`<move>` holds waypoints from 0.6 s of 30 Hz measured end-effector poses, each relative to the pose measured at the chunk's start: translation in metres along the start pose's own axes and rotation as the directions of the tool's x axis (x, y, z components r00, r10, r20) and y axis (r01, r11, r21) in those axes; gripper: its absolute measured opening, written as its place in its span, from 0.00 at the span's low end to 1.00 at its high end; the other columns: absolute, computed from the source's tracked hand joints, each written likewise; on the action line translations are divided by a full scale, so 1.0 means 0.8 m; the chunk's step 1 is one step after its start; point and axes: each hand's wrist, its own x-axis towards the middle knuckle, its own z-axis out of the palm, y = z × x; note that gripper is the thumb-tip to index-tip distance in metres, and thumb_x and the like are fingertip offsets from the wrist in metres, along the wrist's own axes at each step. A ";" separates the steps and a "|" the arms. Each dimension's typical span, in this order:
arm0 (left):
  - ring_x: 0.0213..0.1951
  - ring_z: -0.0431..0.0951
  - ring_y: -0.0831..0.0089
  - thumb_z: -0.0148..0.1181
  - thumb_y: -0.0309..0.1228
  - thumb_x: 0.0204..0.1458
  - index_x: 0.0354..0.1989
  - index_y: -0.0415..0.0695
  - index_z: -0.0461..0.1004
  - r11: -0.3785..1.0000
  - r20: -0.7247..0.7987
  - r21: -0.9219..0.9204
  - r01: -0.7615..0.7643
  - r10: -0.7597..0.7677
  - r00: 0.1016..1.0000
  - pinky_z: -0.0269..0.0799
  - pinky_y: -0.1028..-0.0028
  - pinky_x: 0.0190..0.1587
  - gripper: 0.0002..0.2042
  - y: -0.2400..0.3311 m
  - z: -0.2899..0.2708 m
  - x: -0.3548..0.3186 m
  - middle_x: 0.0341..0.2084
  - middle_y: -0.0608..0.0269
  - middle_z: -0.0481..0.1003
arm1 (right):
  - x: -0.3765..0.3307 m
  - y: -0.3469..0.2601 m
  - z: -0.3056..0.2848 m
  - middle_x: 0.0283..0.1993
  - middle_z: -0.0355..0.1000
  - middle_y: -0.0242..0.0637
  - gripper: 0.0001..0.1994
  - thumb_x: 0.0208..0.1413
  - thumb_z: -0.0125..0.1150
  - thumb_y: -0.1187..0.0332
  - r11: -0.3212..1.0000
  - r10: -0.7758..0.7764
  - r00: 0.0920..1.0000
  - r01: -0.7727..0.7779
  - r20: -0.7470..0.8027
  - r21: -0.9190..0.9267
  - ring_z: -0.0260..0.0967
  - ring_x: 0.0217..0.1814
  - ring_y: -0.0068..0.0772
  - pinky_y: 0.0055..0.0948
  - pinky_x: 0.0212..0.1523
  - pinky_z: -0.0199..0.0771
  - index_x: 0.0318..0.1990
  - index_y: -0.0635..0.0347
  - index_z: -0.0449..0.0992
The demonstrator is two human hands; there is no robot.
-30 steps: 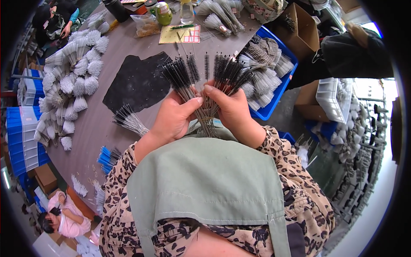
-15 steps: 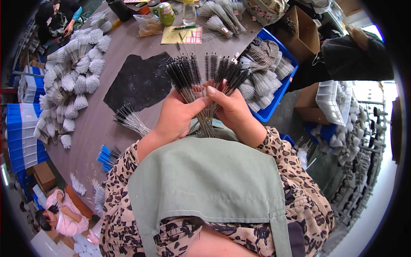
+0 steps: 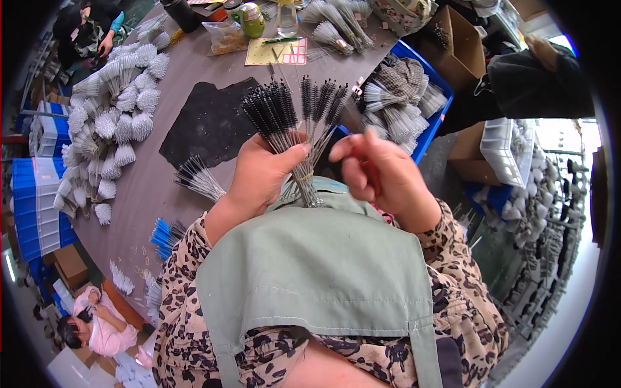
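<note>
A bundle of thin wire brushes [image 3: 268, 110] with black bristles stands upright before my chest, bristle heads fanned out at the top. My left hand [image 3: 259, 169] is closed around the wire stems, thumb across the front. Below the thumb a yellowish rubber band [image 3: 305, 176] circles the stems. My right hand [image 3: 394, 171] is just right of the bundle, apart from it, its bent fingers smeared by motion. Whether it holds anything is unclear. A second bunch of black-bristled brushes [image 3: 199, 176] lies on the table left of my left wrist.
On the table [image 3: 129, 213] are a black sheet [image 3: 204, 126], many white brush bundles [image 3: 107, 119], blue brushes [image 3: 163, 236], a printed card [image 3: 275, 52] and a green jar [image 3: 251, 21]. A blue crate [image 3: 435, 132] holds more bundles at right. Other people are nearby.
My right hand has let go of the brushes and moved right and slightly down. The bundle, still in my left hand, has shifted slightly left; its right-hand brushes have swung inward.
</note>
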 end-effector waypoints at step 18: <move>0.36 0.76 0.79 0.59 0.20 0.50 0.35 0.39 0.76 1.000 0.143 -0.024 -0.012 0.015 0.990 0.68 0.78 0.45 0.04 -0.005 0.005 -0.001 0.32 0.65 0.77 | 0.031 0.011 0.033 0.12 0.46 0.20 0.23 0.65 0.34 0.46 0.981 0.119 0.993 -0.118 -0.003 0.153 0.38 0.09 0.15 0.18 0.11 0.40 0.33 0.56 0.65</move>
